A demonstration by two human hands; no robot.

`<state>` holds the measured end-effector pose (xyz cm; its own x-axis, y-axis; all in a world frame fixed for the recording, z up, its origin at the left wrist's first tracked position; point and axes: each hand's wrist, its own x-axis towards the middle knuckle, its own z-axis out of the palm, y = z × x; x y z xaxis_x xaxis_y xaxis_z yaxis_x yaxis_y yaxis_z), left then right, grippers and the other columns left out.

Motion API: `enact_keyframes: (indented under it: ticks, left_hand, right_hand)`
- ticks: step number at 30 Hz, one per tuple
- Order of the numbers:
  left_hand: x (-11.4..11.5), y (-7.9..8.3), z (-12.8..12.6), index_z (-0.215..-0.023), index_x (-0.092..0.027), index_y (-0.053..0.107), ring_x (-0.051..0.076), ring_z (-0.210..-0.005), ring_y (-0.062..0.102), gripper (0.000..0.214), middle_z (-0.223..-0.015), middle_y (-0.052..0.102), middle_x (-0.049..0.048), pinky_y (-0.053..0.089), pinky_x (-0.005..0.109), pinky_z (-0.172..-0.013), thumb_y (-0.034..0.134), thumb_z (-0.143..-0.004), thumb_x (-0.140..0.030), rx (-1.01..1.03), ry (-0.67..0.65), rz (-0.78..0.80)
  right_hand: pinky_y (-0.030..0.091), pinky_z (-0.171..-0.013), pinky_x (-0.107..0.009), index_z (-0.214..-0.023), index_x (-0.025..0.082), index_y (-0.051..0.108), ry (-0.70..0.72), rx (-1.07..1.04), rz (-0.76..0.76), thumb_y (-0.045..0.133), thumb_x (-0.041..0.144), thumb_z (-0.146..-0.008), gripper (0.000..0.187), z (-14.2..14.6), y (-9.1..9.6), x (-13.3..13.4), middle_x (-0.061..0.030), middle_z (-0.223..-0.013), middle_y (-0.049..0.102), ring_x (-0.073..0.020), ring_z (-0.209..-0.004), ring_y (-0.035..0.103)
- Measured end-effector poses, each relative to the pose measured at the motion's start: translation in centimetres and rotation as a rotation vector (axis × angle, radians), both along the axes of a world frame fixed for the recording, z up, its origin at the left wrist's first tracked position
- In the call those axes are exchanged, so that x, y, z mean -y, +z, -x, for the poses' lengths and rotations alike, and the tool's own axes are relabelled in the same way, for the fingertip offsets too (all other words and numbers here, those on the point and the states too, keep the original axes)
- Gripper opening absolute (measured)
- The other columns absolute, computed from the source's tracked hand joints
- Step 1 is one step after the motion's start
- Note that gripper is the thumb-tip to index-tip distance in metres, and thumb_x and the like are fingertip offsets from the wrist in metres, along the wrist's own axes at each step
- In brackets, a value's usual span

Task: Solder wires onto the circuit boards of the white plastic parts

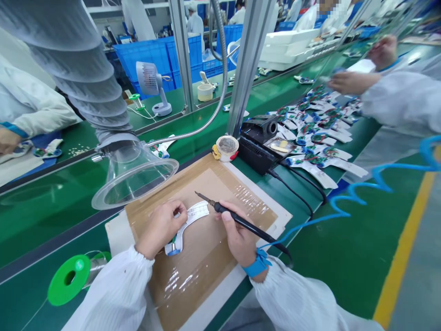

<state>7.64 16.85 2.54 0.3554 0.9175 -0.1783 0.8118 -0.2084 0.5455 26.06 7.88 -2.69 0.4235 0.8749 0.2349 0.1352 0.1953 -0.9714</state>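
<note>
Left hand (161, 228) sits palm-down, fingers curled, pinning a curved white paper-backed circuit strip (189, 222) onto a tape-covered brown cardboard pad (220, 197). Right hand (238, 241) holds a slim black soldering iron (243, 224) in a narrow pen grip, its metal tip (200, 195) near the strip's upper end, contact unclear. Blue wrist strap (258, 263) on right wrist.

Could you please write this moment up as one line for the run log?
Left hand holds white strip | Right hand holds soldering iron, tip near strip | On cardboard pad
</note>
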Motion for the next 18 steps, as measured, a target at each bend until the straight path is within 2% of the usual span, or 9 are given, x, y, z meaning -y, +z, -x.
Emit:
enact_keyframes:
  ticks: [3,9,18]
  left_hand:
    - [-0.1,-0.11,0.03,-0.072,-0.021,0.063,0.016,-0.071,0.059,0.016,-0.075,0.069,0.0004,0.035,0.028,-0.065,0.051,-0.08,-0.026,-0.008,0.003,0.002]
    - [-0.31,-0.15,0.09,-0.072,-0.021,0.062,0.017,-0.07,0.059,0.018,-0.073,0.067,-0.0002,0.036,0.028,-0.066,0.049,-0.081,-0.029,-0.028,-0.005,0.023]
    - [-0.36,0.31,-0.22,-0.073,-0.021,0.064,0.018,-0.073,0.062,0.02,-0.076,0.07,0.0014,0.038,0.029,-0.066,0.049,-0.082,-0.029,-0.077,-0.018,0.039]
  right_hand:
    - [0.064,-0.083,-0.038,-0.117,0.026,0.071,-0.018,-0.012,-0.037,0.056,0.042,-0.101,0.028,0.06,0.25,-0.13,-0.006,-0.096,0.078,-0.0203,-0.08,0.076]
    - [0.066,-0.079,-0.035,-0.117,0.024,0.069,-0.023,-0.045,-0.048,0.054,0.042,-0.102,0.028,0.12,0.58,-0.29,-0.0082,-0.108,0.078,-0.02,-0.083,0.078]
    - [0.065,-0.079,-0.034,-0.122,0.024,0.069,-0.01,-0.054,-0.058,0.053,0.04,-0.102,0.03,-0.02,0.4,-0.18,-0.0065,-0.103,0.079,-0.0192,-0.083,0.077]
